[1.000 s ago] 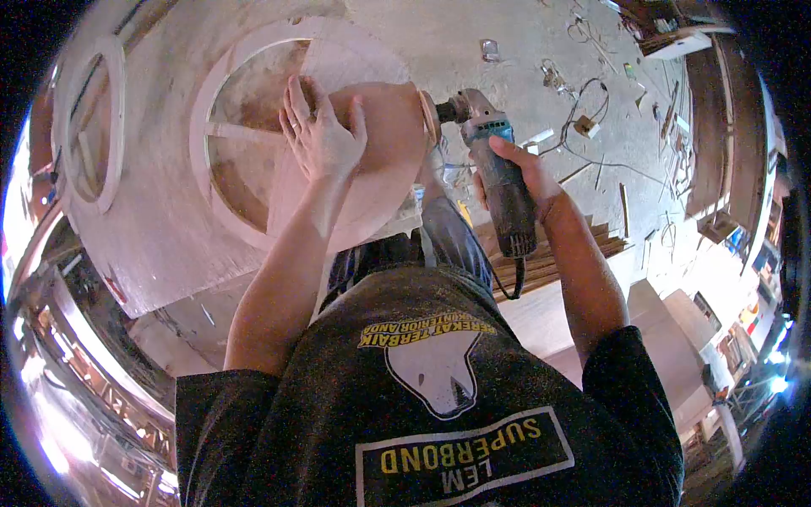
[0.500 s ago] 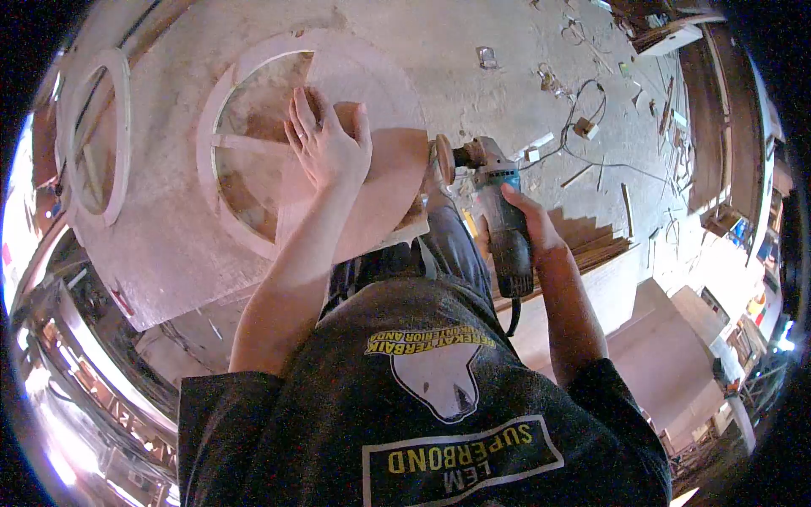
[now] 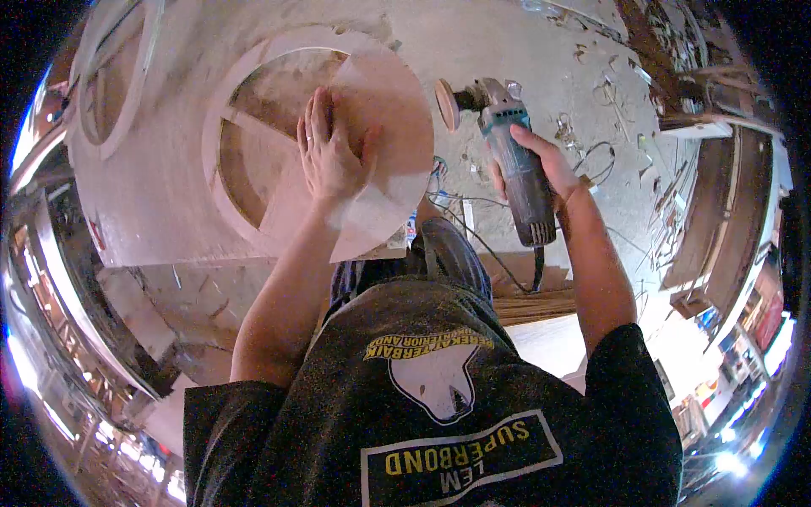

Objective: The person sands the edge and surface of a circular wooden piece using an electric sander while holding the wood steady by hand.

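My left hand (image 3: pixel 336 156) lies spread on a round wooden panel (image 3: pixel 384 93), near its middle. Part of the panel is a solid pale sheet; its left side is a ring with a crossbar and openings. On the right, my right hand (image 3: pixel 541 165) is wrapped round the body of an angle grinder (image 3: pixel 517 152). The grinder's sanding disc (image 3: pixel 448 106) stands just off the panel's right edge, with a visible gap between them. A cord runs from the grinder's lower end.
A second oval ring frame (image 3: pixel 139 93) is at the upper left on the work table (image 3: pixel 160 211). Stacked thin wood sheets (image 3: pixel 541 308) lie below the grinder. Cables and wood scraps (image 3: pixel 617 110) litter the floor at the right.
The grinder has risen in the view and its disc is now farther from the panel's edge. My left hand remains on the panel, which appears slightly turned. The camera view has shifted.
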A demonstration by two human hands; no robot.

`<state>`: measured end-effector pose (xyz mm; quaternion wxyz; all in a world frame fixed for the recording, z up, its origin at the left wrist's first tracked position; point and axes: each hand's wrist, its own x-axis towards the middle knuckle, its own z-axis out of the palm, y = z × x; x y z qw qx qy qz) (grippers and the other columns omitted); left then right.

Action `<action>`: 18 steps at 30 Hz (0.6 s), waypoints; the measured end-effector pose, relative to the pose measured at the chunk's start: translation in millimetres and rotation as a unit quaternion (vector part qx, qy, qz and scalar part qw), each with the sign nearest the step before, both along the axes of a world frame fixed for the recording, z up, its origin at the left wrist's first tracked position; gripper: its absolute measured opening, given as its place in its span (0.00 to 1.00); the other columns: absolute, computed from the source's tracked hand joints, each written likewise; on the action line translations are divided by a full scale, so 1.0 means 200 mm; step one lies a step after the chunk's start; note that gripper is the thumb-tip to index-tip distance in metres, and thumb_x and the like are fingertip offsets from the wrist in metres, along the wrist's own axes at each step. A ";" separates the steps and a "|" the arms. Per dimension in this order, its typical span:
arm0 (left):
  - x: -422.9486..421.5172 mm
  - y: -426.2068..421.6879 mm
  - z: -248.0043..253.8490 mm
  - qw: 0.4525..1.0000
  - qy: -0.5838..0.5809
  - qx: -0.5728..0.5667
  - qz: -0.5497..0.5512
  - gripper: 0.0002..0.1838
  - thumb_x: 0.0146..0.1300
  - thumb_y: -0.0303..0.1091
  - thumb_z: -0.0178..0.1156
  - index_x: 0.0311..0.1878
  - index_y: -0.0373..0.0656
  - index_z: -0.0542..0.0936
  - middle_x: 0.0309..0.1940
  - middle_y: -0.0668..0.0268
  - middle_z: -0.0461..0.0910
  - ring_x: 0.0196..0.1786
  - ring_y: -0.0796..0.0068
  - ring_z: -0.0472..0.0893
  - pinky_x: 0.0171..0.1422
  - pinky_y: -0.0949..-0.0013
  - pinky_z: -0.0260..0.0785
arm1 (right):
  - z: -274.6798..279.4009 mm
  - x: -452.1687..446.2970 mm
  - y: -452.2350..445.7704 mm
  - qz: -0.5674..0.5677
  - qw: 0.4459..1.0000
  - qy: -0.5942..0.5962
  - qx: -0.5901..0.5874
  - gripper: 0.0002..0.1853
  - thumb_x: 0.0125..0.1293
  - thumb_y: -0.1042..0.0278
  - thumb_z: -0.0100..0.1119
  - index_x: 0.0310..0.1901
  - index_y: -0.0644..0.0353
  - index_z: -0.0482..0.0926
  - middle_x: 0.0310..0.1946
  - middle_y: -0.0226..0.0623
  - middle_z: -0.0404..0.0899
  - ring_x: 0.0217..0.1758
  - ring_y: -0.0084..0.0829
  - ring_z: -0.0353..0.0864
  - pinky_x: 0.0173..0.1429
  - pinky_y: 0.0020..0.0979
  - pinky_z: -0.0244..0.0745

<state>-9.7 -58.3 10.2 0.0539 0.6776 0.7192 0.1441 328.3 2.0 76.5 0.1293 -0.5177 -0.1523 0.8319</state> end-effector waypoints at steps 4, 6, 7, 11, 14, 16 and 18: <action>0.02 0.00 0.02 1.000 -0.008 0.011 0.011 0.42 0.69 0.56 0.66 0.75 0.33 0.73 0.82 0.48 0.62 0.85 0.49 0.58 0.88 0.46 0.47 | -0.03 -0.03 0.18 0.037 0.999 0.031 -0.001 0.31 0.69 0.35 0.68 0.50 0.61 0.80 0.34 0.41 0.87 0.29 0.35 0.88 0.35 0.37 0.87; 0.02 0.00 0.03 1.000 -0.012 0.010 0.014 0.41 0.69 0.57 0.65 0.74 0.34 0.74 0.82 0.48 0.62 0.85 0.49 0.59 0.88 0.46 0.47 | -0.04 -0.05 0.22 0.041 0.999 0.028 -0.010 0.30 0.69 0.37 0.69 0.50 0.61 0.80 0.34 0.41 0.87 0.29 0.35 0.89 0.35 0.38 0.87; 0.02 0.00 0.04 1.000 -0.013 0.010 0.015 0.41 0.69 0.57 0.65 0.74 0.34 0.74 0.83 0.48 0.62 0.85 0.49 0.59 0.88 0.47 0.47 | -0.04 -0.05 0.24 0.043 0.999 0.026 -0.014 0.29 0.69 0.37 0.69 0.50 0.60 0.80 0.34 0.41 0.87 0.29 0.35 0.89 0.36 0.38 0.87; 0.02 0.00 0.03 1.000 -0.018 0.001 0.021 0.41 0.69 0.57 0.65 0.75 0.35 0.74 0.83 0.48 0.62 0.85 0.50 0.59 0.88 0.47 0.47 | -0.06 -0.05 0.26 0.053 0.998 0.036 -0.015 0.28 0.69 0.39 0.69 0.51 0.59 0.80 0.35 0.42 0.88 0.30 0.35 0.89 0.36 0.38 0.88; 0.02 0.01 0.03 1.000 -0.013 0.001 0.018 0.41 0.69 0.58 0.65 0.75 0.35 0.74 0.83 0.48 0.61 0.85 0.49 0.58 0.88 0.46 0.47 | -0.06 -0.05 0.23 0.054 0.998 0.034 -0.007 0.28 0.69 0.37 0.69 0.50 0.59 0.80 0.35 0.42 0.88 0.30 0.35 0.90 0.36 0.38 0.88; 0.02 0.01 0.03 1.000 -0.013 0.003 0.014 0.42 0.69 0.58 0.65 0.75 0.35 0.73 0.83 0.47 0.61 0.85 0.49 0.58 0.89 0.46 0.46 | -0.05 -0.05 0.19 0.060 0.998 0.012 -0.014 0.29 0.70 0.37 0.67 0.54 0.59 0.80 0.35 0.41 0.87 0.30 0.34 0.89 0.36 0.37 0.88; 0.01 0.01 0.02 1.000 -0.009 0.003 0.011 0.42 0.69 0.58 0.65 0.76 0.35 0.73 0.83 0.47 0.61 0.85 0.49 0.58 0.89 0.46 0.46 | -0.08 -0.04 0.14 0.053 0.998 0.001 -0.030 0.30 0.71 0.37 0.66 0.56 0.58 0.80 0.35 0.41 0.87 0.30 0.33 0.88 0.36 0.37 0.88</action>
